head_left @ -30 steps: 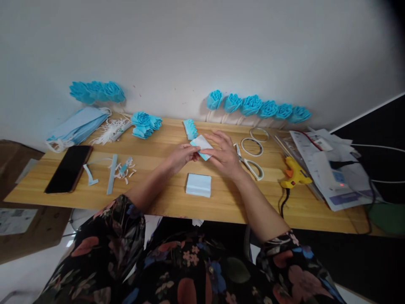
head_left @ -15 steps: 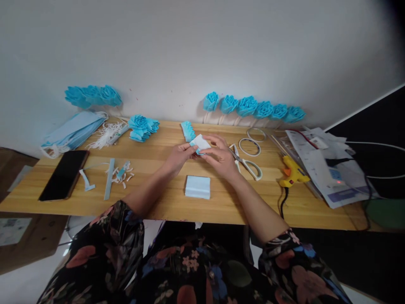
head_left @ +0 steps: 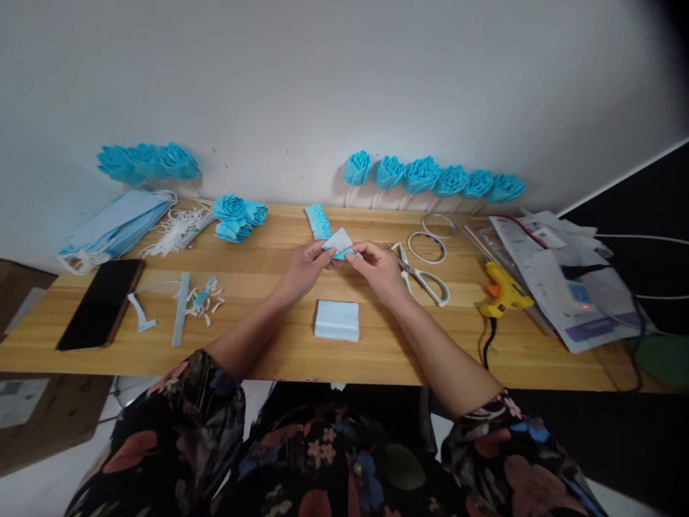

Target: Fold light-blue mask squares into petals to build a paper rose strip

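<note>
Between my two hands is a small piece of mask fabric [head_left: 339,241], pale on one face and bright blue along a folded lower edge. My left hand [head_left: 308,267] pinches its left side with thumb and fingers. Its right side is gripped by my right hand [head_left: 379,269], thumb on the fold. Just behind the piece lies a row of blue folded petals [head_left: 318,221]. Closer to me, a stack of pale blue fabric squares [head_left: 336,320] rests on the table. White-handled scissors [head_left: 425,280] lie right beside my right hand.
Blue fabric roses on sticks lean against the wall [head_left: 420,176], with more roses [head_left: 237,215] at left. Face masks [head_left: 115,222], a phone [head_left: 102,305] and scraps [head_left: 206,294] lie left. Tape rolls [head_left: 427,247], a yellow glue gun [head_left: 503,291] and papers [head_left: 581,323] lie right.
My right hand's fingers have closed in on the piece's right edge, where they were more spread. The fabric has turned, with its lower edge now folded up to show blue. The view has shifted slightly.
</note>
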A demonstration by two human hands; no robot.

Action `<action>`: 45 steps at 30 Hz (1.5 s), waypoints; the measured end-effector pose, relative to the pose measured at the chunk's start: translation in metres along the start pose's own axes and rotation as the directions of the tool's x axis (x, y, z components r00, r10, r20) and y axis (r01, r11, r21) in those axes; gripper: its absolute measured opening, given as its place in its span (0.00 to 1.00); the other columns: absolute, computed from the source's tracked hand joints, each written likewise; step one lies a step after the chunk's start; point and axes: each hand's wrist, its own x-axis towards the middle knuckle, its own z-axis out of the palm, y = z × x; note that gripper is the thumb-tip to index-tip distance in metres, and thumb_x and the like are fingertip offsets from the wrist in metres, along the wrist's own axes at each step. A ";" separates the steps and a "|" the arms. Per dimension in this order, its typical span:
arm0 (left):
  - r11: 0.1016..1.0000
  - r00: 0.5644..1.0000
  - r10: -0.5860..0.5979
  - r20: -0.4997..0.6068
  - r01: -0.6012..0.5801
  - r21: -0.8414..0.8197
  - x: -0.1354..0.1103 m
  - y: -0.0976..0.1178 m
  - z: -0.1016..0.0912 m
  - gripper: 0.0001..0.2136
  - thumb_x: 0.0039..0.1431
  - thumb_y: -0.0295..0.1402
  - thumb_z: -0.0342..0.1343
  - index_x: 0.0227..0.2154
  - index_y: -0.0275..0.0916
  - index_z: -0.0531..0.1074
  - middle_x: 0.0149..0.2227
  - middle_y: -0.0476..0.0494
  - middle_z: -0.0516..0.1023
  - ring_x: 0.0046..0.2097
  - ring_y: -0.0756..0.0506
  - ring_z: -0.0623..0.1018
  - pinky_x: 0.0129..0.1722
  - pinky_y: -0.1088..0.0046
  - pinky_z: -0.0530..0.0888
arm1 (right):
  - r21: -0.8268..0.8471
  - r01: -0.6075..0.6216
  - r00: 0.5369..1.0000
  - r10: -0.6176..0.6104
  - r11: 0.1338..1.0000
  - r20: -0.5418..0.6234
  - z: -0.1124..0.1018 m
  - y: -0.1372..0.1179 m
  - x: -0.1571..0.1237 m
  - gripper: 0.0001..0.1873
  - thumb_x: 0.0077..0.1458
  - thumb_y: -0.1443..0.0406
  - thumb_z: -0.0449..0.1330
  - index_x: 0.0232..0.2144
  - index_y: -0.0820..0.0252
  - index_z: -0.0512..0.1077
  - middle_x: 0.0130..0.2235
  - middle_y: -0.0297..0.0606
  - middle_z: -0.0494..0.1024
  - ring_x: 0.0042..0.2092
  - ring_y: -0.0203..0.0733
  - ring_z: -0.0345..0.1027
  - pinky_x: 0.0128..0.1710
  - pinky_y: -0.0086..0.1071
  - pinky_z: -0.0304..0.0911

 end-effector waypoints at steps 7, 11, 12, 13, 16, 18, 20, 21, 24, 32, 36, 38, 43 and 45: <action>0.998 0.998 -0.056 -0.001 0.056 -0.030 0.000 0.004 0.003 0.11 0.55 0.38 0.62 0.34 0.35 0.77 0.28 0.46 0.79 0.29 0.50 0.76 0.34 0.74 0.72 | 0.119 -0.026 1.000 0.025 0.993 0.010 0.002 0.002 0.002 0.19 0.49 0.58 0.67 0.43 0.56 0.72 0.30 0.29 0.75 0.32 0.36 0.66 0.34 0.31 0.61; 0.996 0.997 -0.081 0.017 0.081 -0.048 -0.002 0.007 0.004 0.15 0.53 0.44 0.64 0.34 0.35 0.76 0.28 0.46 0.78 0.28 0.51 0.74 0.30 0.74 0.70 | 0.134 -0.055 0.998 0.049 0.990 0.043 0.001 0.001 0.002 0.28 0.51 0.56 0.66 0.54 0.56 0.70 0.35 0.32 0.78 0.37 0.39 0.70 0.41 0.33 0.64; 0.995 0.995 -0.096 0.031 0.097 -0.038 -0.002 0.008 0.004 0.15 0.52 0.44 0.64 0.32 0.36 0.75 0.28 0.46 0.78 0.28 0.51 0.73 0.29 0.75 0.69 | 0.138 -0.054 0.998 0.050 0.989 0.034 0.000 0.000 0.002 0.28 0.51 0.56 0.66 0.53 0.57 0.71 0.36 0.34 0.78 0.38 0.39 0.71 0.43 0.34 0.65; 0.993 0.992 -0.116 0.044 0.118 -0.024 -0.003 0.009 0.004 0.15 0.51 0.44 0.65 0.31 0.36 0.75 0.28 0.47 0.78 0.27 0.52 0.72 0.27 0.75 0.67 | 0.148 -0.055 0.998 0.052 0.987 0.023 0.000 0.000 0.002 0.28 0.51 0.55 0.66 0.53 0.57 0.72 0.37 0.34 0.79 0.40 0.40 0.71 0.44 0.35 0.65; 0.987 0.986 -0.163 0.044 0.163 0.000 -0.005 0.009 0.005 0.15 0.48 0.44 0.66 0.26 0.36 0.74 0.25 0.49 0.75 0.24 0.53 0.68 0.24 0.76 0.64 | 0.192 -0.080 0.997 0.079 0.978 0.017 0.001 -0.002 0.001 0.27 0.50 0.55 0.67 0.51 0.56 0.74 0.41 0.36 0.81 0.43 0.41 0.72 0.48 0.36 0.66; 0.986 0.986 -0.165 0.024 0.165 -0.016 -0.005 0.009 0.006 0.15 0.49 0.44 0.65 0.23 0.36 0.73 0.23 0.50 0.73 0.24 0.53 0.67 0.24 0.76 0.64 | 0.220 -0.097 0.995 0.093 0.971 0.028 0.002 -0.003 0.000 0.26 0.48 0.55 0.68 0.50 0.56 0.75 0.42 0.36 0.81 0.43 0.41 0.73 0.48 0.36 0.67; 0.987 0.987 -0.161 0.007 0.161 -0.027 -0.004 0.008 0.006 0.14 0.49 0.43 0.64 0.22 0.36 0.72 0.22 0.50 0.72 0.23 0.53 0.67 0.24 0.76 0.64 | 0.241 -0.101 0.995 0.093 0.965 0.046 0.003 -0.005 0.000 0.25 0.47 0.55 0.69 0.48 0.56 0.76 0.42 0.36 0.81 0.44 0.42 0.73 0.49 0.36 0.67; 0.986 0.987 -0.162 0.002 0.162 -0.024 -0.004 0.007 0.005 0.14 0.50 0.43 0.63 0.22 0.37 0.72 0.22 0.50 0.72 0.23 0.53 0.67 0.24 0.76 0.64 | 0.249 -0.101 0.994 0.089 0.963 0.057 0.003 -0.006 0.000 0.25 0.47 0.55 0.70 0.47 0.56 0.76 0.43 0.37 0.81 0.45 0.42 0.73 0.49 0.36 0.67; 0.985 0.985 -0.170 -0.003 0.170 0.032 -0.002 0.005 0.004 0.12 0.51 0.40 0.63 0.22 0.37 0.71 0.22 0.50 0.72 0.24 0.53 0.67 0.25 0.76 0.64 | 0.245 -0.106 0.992 0.086 0.964 0.090 0.003 -0.008 -0.001 0.25 0.46 0.55 0.70 0.46 0.57 0.76 0.43 0.37 0.81 0.44 0.41 0.72 0.48 0.35 0.66; 0.995 0.995 -0.099 -0.016 0.099 -0.001 -0.003 0.008 0.002 0.09 0.51 0.37 0.63 0.24 0.37 0.74 0.23 0.51 0.72 0.26 0.52 0.68 0.29 0.75 0.65 | 0.230 -0.114 0.991 0.094 0.967 0.096 0.002 -0.001 -0.001 0.16 0.48 0.56 0.69 0.38 0.57 0.76 0.34 0.32 0.78 0.36 0.38 0.69 0.40 0.32 0.65; 0.988 0.992 -0.128 -0.012 0.127 -0.085 -0.003 0.009 0.002 0.11 0.52 0.40 0.63 0.27 0.36 0.77 0.23 0.49 0.74 0.27 0.51 0.70 0.32 0.74 0.69 | 0.233 -0.127 0.989 0.105 0.964 0.102 0.006 -0.001 -0.002 0.19 0.46 0.55 0.70 0.39 0.57 0.76 0.34 0.32 0.78 0.37 0.38 0.69 0.41 0.33 0.66; 0.987 0.991 -0.135 -0.014 0.133 -0.091 -0.003 0.009 0.002 0.11 0.52 0.40 0.64 0.27 0.36 0.78 0.23 0.49 0.74 0.27 0.51 0.70 0.31 0.74 0.69 | 0.235 -0.135 0.988 0.114 0.963 0.102 0.006 -0.003 -0.002 0.21 0.45 0.54 0.70 0.40 0.57 0.75 0.34 0.33 0.78 0.37 0.38 0.69 0.41 0.33 0.66; 0.987 0.987 -0.158 0.005 0.158 -0.031 -0.004 0.007 0.004 0.09 0.50 0.38 0.65 0.25 0.36 0.79 0.19 0.51 0.72 0.23 0.53 0.68 0.26 0.75 0.65 | 0.249 -0.136 0.989 0.118 0.959 0.088 0.000 -0.011 -0.001 0.23 0.44 0.52 0.71 0.40 0.56 0.77 0.36 0.33 0.78 0.37 0.37 0.68 0.40 0.32 0.66; 0.987 0.987 -0.158 0.018 0.158 0.014 -0.005 0.007 0.005 0.09 0.50 0.37 0.65 0.24 0.36 0.78 0.18 0.51 0.71 0.23 0.53 0.67 0.25 0.76 0.63 | 0.231 -0.121 0.992 0.113 0.965 0.048 -0.003 -0.012 -0.001 0.20 0.45 0.51 0.71 0.38 0.56 0.78 0.33 0.32 0.76 0.35 0.36 0.66 0.37 0.31 0.65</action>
